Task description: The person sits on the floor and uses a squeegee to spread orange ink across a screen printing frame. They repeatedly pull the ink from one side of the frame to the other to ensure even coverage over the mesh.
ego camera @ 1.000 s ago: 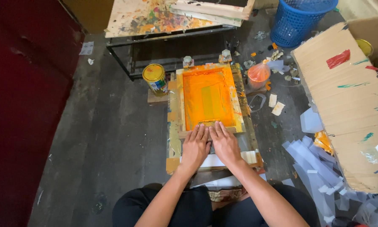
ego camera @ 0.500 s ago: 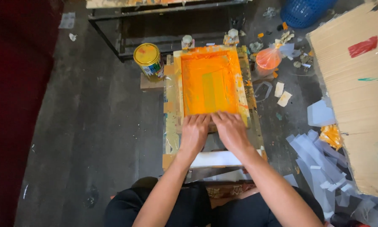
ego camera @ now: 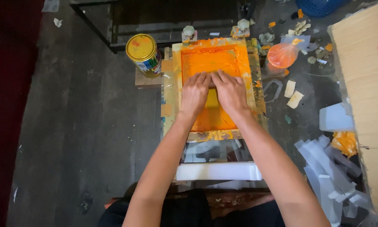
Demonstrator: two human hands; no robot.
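Both hands cover the middle of the orange screen (ego camera: pixel 212 59), so the part under the palms cannot be seen. A small dark thing peeks out between the fingertips, and it may be a scraping tool, but it is too hidden to be sure. The person's body is cut off at the bottom edge, and only dark clothes show there. At the right, a big piece of cardboard (ego camera: pixel 365 84) runs out of the picture. A blue basket (ego camera: pixel 319 6) at the top is cut off too.

The left hand (ego camera: pixel 194 93) lies flat with its fingers stretched out and pointing away from the person. It presses down on the screen and is not curled around anything that can be seen. The right hand (ego camera: pixel 229 91) lies just beside it, flat the same way, and the two hands touch at the fingertips. Both arms reach forward, nearly straight.

The screen sits in a wooden frame (ego camera: pixel 256 84) smeared with orange and yellow paint, on the dark floor in front of the person. A round paint can (ego camera: pixel 143 54) with a yellow lid stands just left of the frame. A plastic bag of orange paint (ego camera: pixel 282 55) lies near the right top corner. Pale plastic strips (ego camera: pixel 327 172) lie in a heap at the lower right.
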